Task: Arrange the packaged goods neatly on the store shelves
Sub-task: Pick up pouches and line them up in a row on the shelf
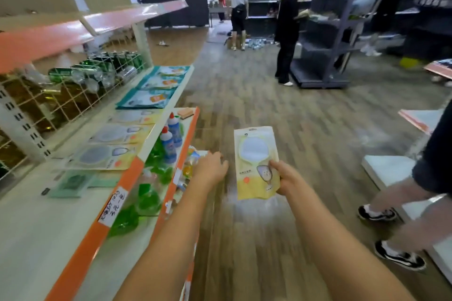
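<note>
The right hand (283, 178) has its grip pinched on the lower right edge of a flat yellow plastic pouch with a round clear window (255, 162), thumb on the face, holding it upright out over the wooden floor (281, 110), just beside the shelving and clear of it. Held by one edge like that, its front stays readable, probably so it can be matched to its kind. The left hand (211, 168) reaches forward with fingers relaxed and holding nothing, near the front of the lower orange-edged shelf (171, 186), where blue bottles with red caps (171, 139) and green packs (146, 198) sit. On the white upper shelf with an orange lip (80, 247) three matching yellow pouches (115, 144) lie flat in an overlapping row, with teal pouches (159, 88) lined up beyond them. The held pouch likely belongs at the near end of that yellow row, where bare shelf remains. Other people work at dark shelving across the room
</note>
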`<state>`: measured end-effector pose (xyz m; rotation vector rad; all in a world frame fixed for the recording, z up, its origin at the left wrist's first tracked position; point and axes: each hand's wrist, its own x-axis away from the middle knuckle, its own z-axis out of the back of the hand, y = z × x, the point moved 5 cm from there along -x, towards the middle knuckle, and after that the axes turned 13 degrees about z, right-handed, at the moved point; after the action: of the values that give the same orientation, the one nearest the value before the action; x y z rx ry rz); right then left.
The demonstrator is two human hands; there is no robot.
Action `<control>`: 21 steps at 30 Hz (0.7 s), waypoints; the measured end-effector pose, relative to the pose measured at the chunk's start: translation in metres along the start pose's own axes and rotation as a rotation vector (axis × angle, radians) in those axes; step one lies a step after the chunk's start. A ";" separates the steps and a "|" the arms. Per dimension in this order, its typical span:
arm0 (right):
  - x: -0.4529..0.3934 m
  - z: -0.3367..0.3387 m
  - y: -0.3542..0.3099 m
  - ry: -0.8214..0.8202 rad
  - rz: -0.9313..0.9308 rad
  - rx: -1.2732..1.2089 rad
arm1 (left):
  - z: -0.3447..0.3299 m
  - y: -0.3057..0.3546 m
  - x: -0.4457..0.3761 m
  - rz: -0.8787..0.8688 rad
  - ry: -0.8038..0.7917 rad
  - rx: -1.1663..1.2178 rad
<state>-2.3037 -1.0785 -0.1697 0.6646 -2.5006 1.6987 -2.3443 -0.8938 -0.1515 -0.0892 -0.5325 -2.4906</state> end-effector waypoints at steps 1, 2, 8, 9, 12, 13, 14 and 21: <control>-0.006 0.006 -0.008 0.000 0.007 -0.001 | -0.003 0.013 -0.007 -0.007 0.005 -0.018; -0.013 0.011 -0.016 -0.015 0.015 -0.043 | -0.005 0.025 -0.013 -0.013 0.011 -0.037; -0.059 0.045 -0.051 -0.037 0.003 -0.088 | -0.013 0.078 -0.052 -0.006 0.023 -0.025; -0.068 0.052 -0.053 -0.029 -0.009 -0.082 | -0.017 0.083 -0.058 0.001 0.023 -0.031; -0.085 0.068 -0.053 0.008 -0.067 -0.084 | -0.036 0.098 -0.072 -0.005 -0.021 -0.061; -0.092 0.075 -0.052 0.039 -0.090 -0.084 | -0.043 0.103 -0.077 -0.009 -0.038 -0.069; -0.101 0.081 -0.050 0.071 -0.110 -0.085 | -0.049 0.108 -0.083 -0.010 -0.052 -0.076; -0.170 0.101 -0.067 0.166 -0.165 -0.138 | -0.060 0.147 -0.147 -0.028 -0.080 -0.094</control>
<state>-2.1047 -1.1346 -0.1971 0.6678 -2.3513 1.4485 -2.1371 -0.9488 -0.1810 -0.2207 -0.4523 -2.5478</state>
